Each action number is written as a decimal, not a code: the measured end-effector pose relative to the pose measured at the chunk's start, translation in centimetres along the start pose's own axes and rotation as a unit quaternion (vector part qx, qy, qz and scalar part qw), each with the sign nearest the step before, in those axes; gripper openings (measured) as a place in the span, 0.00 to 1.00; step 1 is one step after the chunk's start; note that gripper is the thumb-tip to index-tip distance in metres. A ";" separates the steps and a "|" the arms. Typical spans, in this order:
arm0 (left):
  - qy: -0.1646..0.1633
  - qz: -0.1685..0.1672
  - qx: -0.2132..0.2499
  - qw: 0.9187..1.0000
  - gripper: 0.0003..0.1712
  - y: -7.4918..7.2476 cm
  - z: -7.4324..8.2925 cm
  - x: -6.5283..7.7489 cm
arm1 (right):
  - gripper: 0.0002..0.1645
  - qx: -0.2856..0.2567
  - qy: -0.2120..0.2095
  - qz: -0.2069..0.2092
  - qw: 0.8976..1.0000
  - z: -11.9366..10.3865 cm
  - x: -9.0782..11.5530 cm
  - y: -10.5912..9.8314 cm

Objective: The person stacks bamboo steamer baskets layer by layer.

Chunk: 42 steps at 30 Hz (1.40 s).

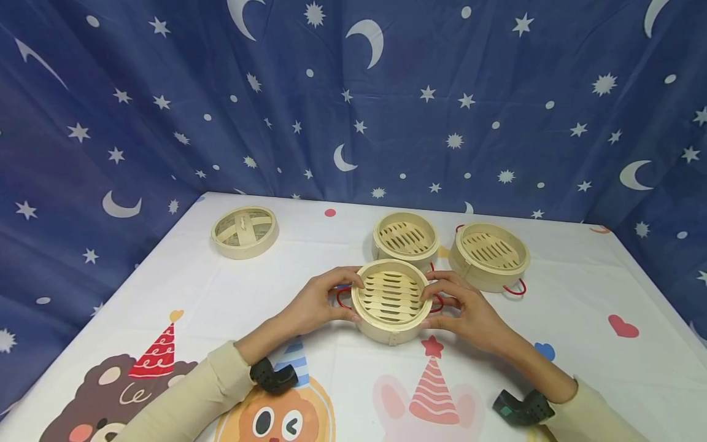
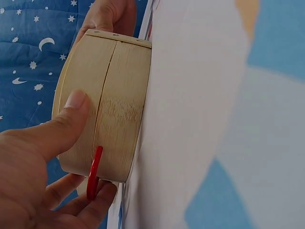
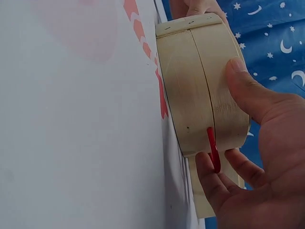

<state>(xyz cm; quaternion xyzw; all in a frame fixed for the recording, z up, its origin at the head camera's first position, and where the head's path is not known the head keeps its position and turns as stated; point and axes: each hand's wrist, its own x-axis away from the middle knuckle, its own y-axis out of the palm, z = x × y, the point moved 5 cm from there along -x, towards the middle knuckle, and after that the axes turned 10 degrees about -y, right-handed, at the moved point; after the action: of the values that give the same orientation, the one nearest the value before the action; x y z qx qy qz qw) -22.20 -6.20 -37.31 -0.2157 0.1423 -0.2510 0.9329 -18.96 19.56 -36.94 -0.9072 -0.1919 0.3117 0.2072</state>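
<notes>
Because the front steamer basket [image 1: 392, 333] (round, so no long axis) lies between them, left hand [image 1: 319, 301] and right hand [image 1: 468, 312] are equally near, fingers pinching opposite sides.

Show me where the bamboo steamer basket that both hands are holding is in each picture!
Head: the bamboo steamer basket is below and slightly right of centre, between the left hand and right hand.
Left wrist: the basket is left of centre.
Right wrist: the basket is upper right of centre.
Shared landmark: the blue moon-and-star curtain.
</notes>
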 end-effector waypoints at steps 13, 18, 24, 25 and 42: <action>-0.003 -0.006 0.026 1.000 0.29 0.1 0.7 0.1 | 0.23 -0.002 0.017 -0.002 1.000 -3.0 -0.7 0.0; -0.001 -0.009 0.029 1.000 0.29 0.1 1.0 0.2 | 0.24 0.004 0.010 -0.001 1.000 -2.9 -0.7 0.0; -0.001 -0.005 0.012 1.000 0.29 0.0 0.2 0.0 | 0.24 0.004 0.008 -0.002 1.000 -2.9 -0.8 0.0; 0.000 -0.004 0.011 1.000 0.29 0.0 0.1 0.0 | 0.24 0.004 0.008 -0.002 1.000 -3.0 -0.8 0.0; -0.006 -0.009 0.034 0.999 0.31 0.0 -0.4 0.2 | 0.21 0.051 -0.007 0.017 0.999 -0.9 -0.7 -1.6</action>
<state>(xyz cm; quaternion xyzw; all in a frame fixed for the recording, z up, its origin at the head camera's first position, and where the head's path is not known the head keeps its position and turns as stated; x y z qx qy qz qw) -22.13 -6.43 -37.67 -0.1865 0.1263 -0.2627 0.9382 -19.20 20.36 -35.17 -0.8965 -0.1615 0.3310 0.2461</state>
